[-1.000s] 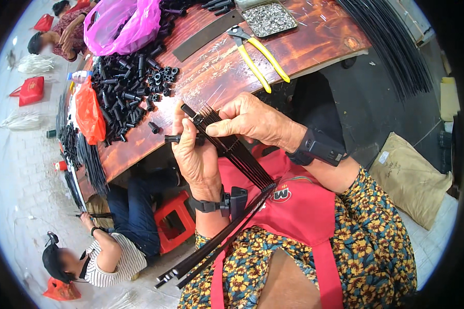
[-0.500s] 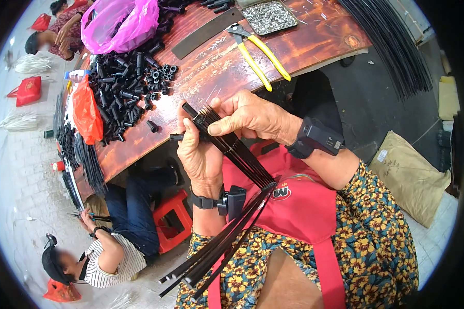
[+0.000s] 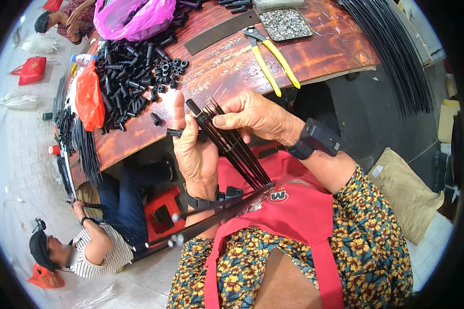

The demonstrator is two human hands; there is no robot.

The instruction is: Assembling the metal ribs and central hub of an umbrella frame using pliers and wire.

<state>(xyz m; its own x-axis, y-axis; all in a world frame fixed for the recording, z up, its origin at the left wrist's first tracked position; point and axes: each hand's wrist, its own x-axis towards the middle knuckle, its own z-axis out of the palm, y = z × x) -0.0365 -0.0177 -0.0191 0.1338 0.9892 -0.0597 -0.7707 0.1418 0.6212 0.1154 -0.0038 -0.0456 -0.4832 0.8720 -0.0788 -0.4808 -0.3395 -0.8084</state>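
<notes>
Over my lap I hold a bundle of thin black ribs around a shaft, like a folding umbrella frame (image 3: pixel 241 164). My left hand (image 3: pixel 198 160) is closed around its upper end, index finger pointing up. A short black plastic piece (image 3: pixel 174 132) sticks out sideways from between the left fingers. My right hand (image 3: pixel 260 117) pinches at the thin rib ends beside the shaft's top, thumb across them; what lies under the thumb is hidden. The frame's lower end rests against my red apron (image 3: pixel 299 206), and its blurred loose rods (image 3: pixel 191 226) trail leftward across my left forearm.
On the wooden table (image 3: pixel 211 77) lie heaped black plastic parts (image 3: pixel 131 77), yellow-handled pliers (image 3: pixel 273 62), a flat metal bar (image 3: pixel 221 33) and a tray of small silvery pieces (image 3: pixel 286 24). Long black rods (image 3: pixel 397 56) overhang at right. A person (image 3: pixel 95 242) sits at left beside a red stool (image 3: pixel 162 213).
The loose rods have swung up and left, from hanging downward to lying nearly across my left forearm. My right thumb has shifted slightly along the ribs. The whole view has shifted a little.
</notes>
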